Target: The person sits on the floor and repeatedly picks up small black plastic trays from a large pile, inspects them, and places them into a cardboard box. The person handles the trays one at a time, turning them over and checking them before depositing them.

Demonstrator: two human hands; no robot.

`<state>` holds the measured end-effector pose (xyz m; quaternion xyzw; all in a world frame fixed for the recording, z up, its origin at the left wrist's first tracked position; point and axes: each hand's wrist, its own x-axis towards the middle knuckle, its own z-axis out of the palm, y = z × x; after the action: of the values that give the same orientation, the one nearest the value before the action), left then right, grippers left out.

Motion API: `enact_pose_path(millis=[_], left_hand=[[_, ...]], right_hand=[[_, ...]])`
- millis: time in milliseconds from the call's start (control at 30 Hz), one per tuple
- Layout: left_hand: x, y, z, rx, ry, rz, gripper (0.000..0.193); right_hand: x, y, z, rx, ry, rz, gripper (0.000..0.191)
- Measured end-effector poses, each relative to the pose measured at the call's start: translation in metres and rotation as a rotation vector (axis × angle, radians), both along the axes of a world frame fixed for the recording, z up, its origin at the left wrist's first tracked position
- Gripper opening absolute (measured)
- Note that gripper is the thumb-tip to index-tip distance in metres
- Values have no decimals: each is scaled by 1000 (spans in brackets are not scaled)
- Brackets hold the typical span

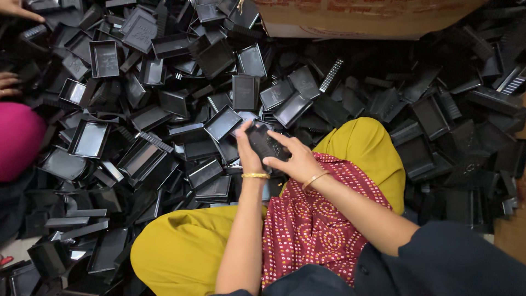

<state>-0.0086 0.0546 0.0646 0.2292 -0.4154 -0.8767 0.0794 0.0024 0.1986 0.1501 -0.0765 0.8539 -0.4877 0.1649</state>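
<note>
Centrally, holding one black part (264,143) between both hands just above the yellow knee (359,145). Left hand (247,151) cupping the part from the left side, grip pressed together around its edge, thumb up at its top end. Right hand (296,159) lying over the part's right side, fingers (274,137) curling across its face, grip pinching it as well. Wearing a gold bangle (256,175) on the left wrist and a thin one (315,178) on the right. Sitting amid a pile of black trays (164,109) spreading over the floor on every side. Showing a cardboard box (361,19) at the top, and another person's pink sleeve (19,140) and hand (8,85) at the far left edge.
</note>
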Motion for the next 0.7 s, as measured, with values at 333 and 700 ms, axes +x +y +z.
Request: enact_pose_path(millis=[333, 700], left_hand=[[-2, 17, 4, 105, 35, -48, 70], [5, -16, 6, -913, 21, -156, 48]], right_hand=[[-8, 10, -3, 55, 260, 34, 76], [-17, 20, -4, -540, -932, -91, 61]])
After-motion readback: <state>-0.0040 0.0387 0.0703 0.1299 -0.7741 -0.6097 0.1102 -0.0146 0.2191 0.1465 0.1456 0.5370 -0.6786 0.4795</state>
